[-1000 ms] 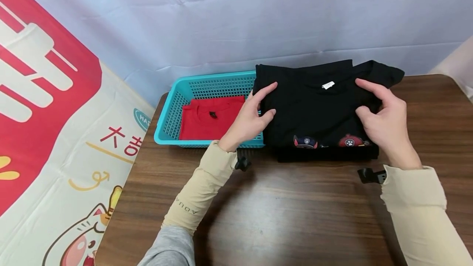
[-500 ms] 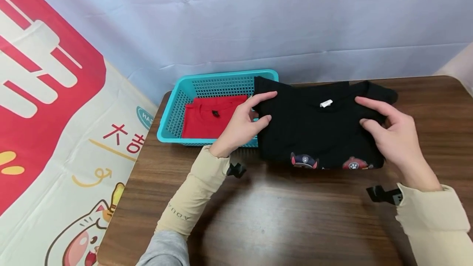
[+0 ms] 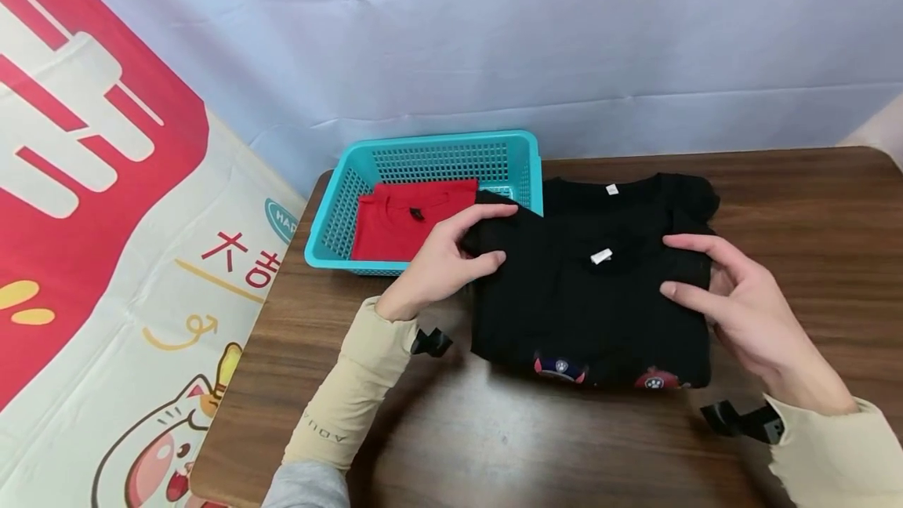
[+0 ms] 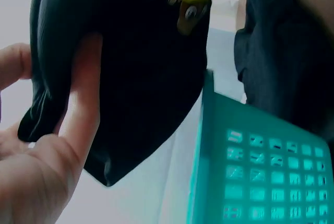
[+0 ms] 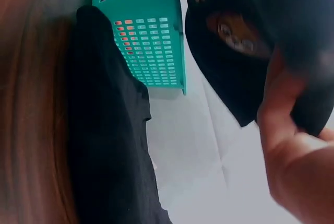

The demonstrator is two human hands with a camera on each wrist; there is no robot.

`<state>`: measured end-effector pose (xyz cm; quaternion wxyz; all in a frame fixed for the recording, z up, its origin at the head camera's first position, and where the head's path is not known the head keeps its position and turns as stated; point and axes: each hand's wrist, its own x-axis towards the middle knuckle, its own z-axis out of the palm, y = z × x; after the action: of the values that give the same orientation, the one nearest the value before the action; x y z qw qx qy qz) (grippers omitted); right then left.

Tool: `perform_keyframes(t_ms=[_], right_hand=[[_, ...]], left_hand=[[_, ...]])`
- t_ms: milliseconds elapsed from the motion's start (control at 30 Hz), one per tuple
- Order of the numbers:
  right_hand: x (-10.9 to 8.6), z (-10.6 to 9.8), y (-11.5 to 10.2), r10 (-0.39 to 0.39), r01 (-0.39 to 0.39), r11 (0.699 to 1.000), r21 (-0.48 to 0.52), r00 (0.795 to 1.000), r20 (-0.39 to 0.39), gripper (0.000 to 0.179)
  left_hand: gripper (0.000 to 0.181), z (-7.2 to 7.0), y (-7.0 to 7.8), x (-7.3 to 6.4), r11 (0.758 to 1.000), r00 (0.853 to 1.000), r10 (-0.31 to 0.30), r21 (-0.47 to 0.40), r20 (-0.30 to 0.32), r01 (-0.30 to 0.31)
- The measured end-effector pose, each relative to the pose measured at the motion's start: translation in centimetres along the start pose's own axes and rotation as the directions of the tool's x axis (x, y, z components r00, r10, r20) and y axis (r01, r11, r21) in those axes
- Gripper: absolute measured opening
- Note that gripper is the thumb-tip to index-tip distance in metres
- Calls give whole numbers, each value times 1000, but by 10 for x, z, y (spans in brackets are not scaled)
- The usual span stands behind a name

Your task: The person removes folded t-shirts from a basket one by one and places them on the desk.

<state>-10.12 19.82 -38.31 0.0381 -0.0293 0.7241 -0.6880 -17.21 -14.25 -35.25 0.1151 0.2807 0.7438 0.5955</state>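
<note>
A folded black T-shirt (image 3: 564,308) with a white neck label and cartoon prints along its lower edge is held up off the table. My left hand (image 3: 433,261) pinches its left side, thumb and fingers on either face of the cloth (image 4: 141,78). On the opposite side, my right hand (image 3: 751,308) grips the other edge; the right wrist view shows its fingers (image 5: 279,98) under the fabric. Behind and below lies a second black T-shirt (image 3: 635,198) on the table, its white label showing and its front part hidden by the held one.
Left of the shirts stands a turquoise plastic basket (image 3: 328,237) holding a folded red T-shirt (image 3: 388,230). The held shirt's left sleeve overlaps the basket's right corner in the head view. A pale curtain (image 3: 437,45) hangs behind the wooden table (image 3: 494,445).
Both hands have lifted the upper black T-shirt off the other and drawn it toward the person and slightly left. The second black T-shirt and its label have come into view behind it.
</note>
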Motion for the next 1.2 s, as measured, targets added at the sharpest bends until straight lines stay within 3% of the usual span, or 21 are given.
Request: perform_keyframes(t_ms=[167,267,400,533,667,800,900,1000,1200], right_hand=[[-9,3,7,-114,113,994,9,983,143,65],[-12,6,13,-172,185,982,-49,964,201,67],[-17,9,18,-184,242,946,-216,949,255,68],[-19,11,22,-175,265,935,-234,922,344,60],[-21,15,28,-159,269,945,-188,876,455,48],[-22,21,36,-111,218,967,-132,827,552,39],[-21,27,42,-95,193,976,-105,801,591,37],[-20,32,46,-84,184,977,-109,798,596,36],[-18,42,50,-28,139,979,-151,821,570,34]], left_hand=[[54,-12,-3,-16,999,994,-19,-46,104,24],[57,-19,-9,-25,1000,991,-18,18,135,16],[63,-27,-17,-37,992,990,-14,127,143,-5],[59,-32,-22,-48,986,979,-29,164,202,-5],[44,-37,-27,-58,988,951,-51,155,305,3],[35,-39,-34,-64,986,908,-113,159,404,52],[33,-41,-39,-67,979,877,-157,188,454,78],[33,-43,-42,-69,974,860,-179,211,478,85],[33,-48,-48,-74,973,855,-206,196,476,126]])
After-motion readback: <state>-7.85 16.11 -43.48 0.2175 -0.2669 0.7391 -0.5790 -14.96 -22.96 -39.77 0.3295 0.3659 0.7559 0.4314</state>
